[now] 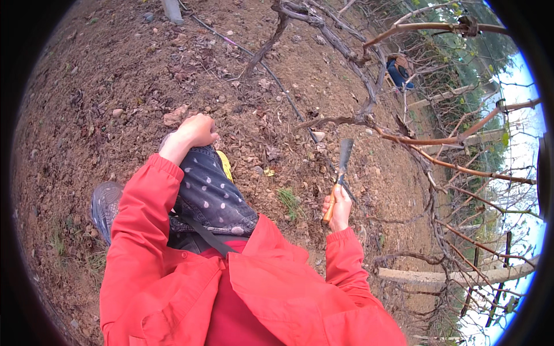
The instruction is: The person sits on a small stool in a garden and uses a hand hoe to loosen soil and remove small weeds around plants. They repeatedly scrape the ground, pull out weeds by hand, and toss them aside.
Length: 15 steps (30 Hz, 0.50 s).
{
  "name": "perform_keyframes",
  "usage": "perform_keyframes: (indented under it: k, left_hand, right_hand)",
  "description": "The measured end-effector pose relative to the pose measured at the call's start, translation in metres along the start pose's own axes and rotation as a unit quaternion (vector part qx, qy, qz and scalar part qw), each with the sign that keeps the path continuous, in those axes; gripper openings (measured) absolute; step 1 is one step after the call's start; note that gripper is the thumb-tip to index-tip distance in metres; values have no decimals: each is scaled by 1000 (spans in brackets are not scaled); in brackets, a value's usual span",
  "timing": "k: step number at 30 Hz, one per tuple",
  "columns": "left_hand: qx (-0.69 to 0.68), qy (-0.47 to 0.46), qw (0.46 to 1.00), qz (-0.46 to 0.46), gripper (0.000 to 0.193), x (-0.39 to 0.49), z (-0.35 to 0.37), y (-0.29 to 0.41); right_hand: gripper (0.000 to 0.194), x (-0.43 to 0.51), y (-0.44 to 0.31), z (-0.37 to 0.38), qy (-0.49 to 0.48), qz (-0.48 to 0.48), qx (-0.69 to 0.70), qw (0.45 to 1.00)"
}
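My right hand (339, 209) is closed round the orange wooden handle of a hand tool with a dark, flat metal blade (345, 155). The blade points away from me over bare soil, close to a black irrigation hose (281, 85). Bent at the wrist, my left hand (197, 131) lies over my knee in dark patterned trousers (216, 190); its fingers are curled and partly hidden, so I cannot tell whether they hold anything. Right of the hose, a small green grass tuft (290, 202) grows from the ground between my leg and right hand.
Gnarled grapevine trunks and arms (342, 47) rise ahead and to the right, with long canes (458, 166) on wires. A pale post (172, 11) stands at the top, a concrete-like post (415, 277) at right. Another person (400, 71) crouches farther off. Stones and dry leaves dot the soil.
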<state>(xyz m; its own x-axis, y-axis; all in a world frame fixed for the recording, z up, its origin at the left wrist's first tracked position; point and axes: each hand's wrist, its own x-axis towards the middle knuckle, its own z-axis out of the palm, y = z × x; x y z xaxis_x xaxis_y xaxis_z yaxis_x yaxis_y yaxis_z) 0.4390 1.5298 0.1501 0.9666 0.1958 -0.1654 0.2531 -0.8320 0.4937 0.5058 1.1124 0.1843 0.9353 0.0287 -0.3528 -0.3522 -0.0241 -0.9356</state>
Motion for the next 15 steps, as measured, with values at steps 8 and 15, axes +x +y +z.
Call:
perform_keyframes:
  k: [8,15]
  left_hand:
    - [6,-19,1000,-4,35,0,-2,1]
    - [-2,-10,1000,-18,35,2,2,-1]
  right_hand:
    - [39,-1,9,12,25,-188,-152,970]
    - [45,0,-3,69,13,-244,-68,967]
